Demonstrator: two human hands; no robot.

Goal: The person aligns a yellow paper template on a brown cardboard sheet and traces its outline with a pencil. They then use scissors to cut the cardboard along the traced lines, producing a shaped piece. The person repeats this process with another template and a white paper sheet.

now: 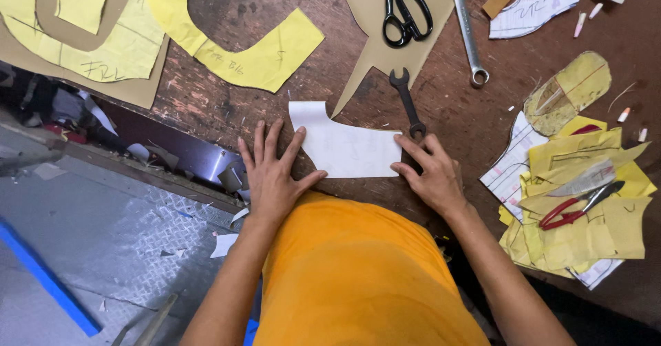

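A white paper pattern piece (344,146) lies flat on the brown wooden table (468,119), near its front edge. My left hand (274,170) rests palm down with fingers spread, its thumb and fingertips on the piece's left side. My right hand (430,174) presses two fingertips onto the piece's right edge. Neither hand grips anything. A small black wrench (407,101) lies just above my right hand, its lower end close to the fingertips.
Black scissors (405,8) lie on a tan cardboard pattern (368,50). A long silver wrench (468,29) lies beside them. Yellow pattern pieces (261,53) sit at the back left. A pile of yellow and lined paper with red-handled pliers (575,207) lies right. Chalk bits (580,24) are scattered.
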